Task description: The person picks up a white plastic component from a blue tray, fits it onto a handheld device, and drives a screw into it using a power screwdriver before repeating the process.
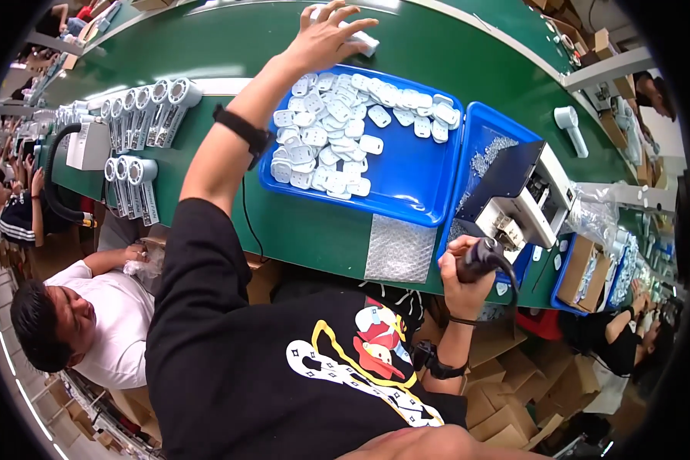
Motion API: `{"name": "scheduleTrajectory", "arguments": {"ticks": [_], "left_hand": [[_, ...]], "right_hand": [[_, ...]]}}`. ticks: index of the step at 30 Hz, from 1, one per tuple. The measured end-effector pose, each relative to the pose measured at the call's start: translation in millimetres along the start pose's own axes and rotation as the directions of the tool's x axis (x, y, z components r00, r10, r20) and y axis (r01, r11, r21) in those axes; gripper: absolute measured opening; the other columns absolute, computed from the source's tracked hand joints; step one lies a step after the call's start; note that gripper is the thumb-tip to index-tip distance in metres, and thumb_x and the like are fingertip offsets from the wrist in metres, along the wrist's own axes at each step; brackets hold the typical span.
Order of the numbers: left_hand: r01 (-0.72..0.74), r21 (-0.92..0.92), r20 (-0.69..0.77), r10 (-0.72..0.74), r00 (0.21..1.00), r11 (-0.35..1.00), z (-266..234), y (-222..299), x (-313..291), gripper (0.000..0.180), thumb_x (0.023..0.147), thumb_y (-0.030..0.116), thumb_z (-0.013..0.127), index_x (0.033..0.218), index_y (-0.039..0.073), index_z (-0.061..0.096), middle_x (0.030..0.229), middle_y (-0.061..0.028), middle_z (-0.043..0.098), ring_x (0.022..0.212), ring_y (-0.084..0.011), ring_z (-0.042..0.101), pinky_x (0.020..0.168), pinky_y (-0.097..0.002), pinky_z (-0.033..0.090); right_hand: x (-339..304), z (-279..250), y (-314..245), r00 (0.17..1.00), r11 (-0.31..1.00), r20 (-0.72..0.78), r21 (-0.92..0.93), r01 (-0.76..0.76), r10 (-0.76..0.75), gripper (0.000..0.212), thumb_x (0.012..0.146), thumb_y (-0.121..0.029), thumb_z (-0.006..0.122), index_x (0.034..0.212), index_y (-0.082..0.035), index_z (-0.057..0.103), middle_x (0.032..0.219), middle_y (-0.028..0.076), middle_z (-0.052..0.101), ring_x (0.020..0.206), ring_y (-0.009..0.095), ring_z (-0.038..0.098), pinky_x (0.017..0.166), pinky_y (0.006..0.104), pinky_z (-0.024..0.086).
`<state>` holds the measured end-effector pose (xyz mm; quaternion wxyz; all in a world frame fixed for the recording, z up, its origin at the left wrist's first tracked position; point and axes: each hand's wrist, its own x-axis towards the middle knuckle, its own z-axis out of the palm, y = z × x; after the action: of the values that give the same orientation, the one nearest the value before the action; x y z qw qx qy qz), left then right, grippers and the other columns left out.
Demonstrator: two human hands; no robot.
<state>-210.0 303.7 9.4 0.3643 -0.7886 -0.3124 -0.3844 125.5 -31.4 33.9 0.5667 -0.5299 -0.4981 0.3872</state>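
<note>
1. Right hand (461, 285): wrapped round a dark screwdriver (475, 262), above the tabletop's (307, 238) near edge
2. Screwdriver: long axis slanting, corded end toward the machine (530, 192), tip hidden
3. Left hand (320, 40): fingers spread, half curled over a white part (366, 44); hold cannot be told
4. White part: beyond the blue tray's (406, 184) far edge, long axis aslant, visible end rightward

1. The T-shirt (245, 368) is black, with a loose short sleeve (203, 245).
2. Its print (379, 345) shows red, white and yellow shapes with small dark marks.
3. A broad black strap (243, 132) circles the left forearm (213, 169).
4. The right forearm (455, 345) wears a thin band (462, 320) and a thicker strap (443, 369), both black.
</note>
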Motion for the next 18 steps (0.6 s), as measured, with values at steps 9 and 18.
{"name": "scheduleTrajectory", "arguments": {"ticks": [9,18], "left_hand": [[0.69,0.467,0.133,-0.815,0.565,0.554,-224.5,6.1,-118.5,0.064,0.084,0.03,0.075,0.14,0.015,0.049,0.138,-0.0146,0.045,0.133,-0.033,0.038,0.109,-0.0506,0.026],[0.644,0.572,0.291,-0.86,0.42,0.508,-290.8,-9.9,-187.5,0.056,0.075,0.023,0.084,0.124,0.01,0.06,0.121,-0.0105,0.058,0.121,-0.027,0.051,0.101,-0.0427,0.039]], "right_hand": [[103.5,118.3,-16.5,0.866,0.623,0.489,-0.646,0.441,-0.106,0.047,0.079,-0.005,0.076,0.118,-0.007,0.051,0.092,0.017,0.068,0.078,0.036,0.069,0.066,0.0434,0.053],[124.0,136.5,17.9,0.793,0.498,0.609,-0.689,0.527,0.003,0.049,0.078,-0.006,0.075,0.12,-0.007,0.05,0.085,0.02,0.068,0.08,0.044,0.067,0.065,0.0476,0.052]]}}
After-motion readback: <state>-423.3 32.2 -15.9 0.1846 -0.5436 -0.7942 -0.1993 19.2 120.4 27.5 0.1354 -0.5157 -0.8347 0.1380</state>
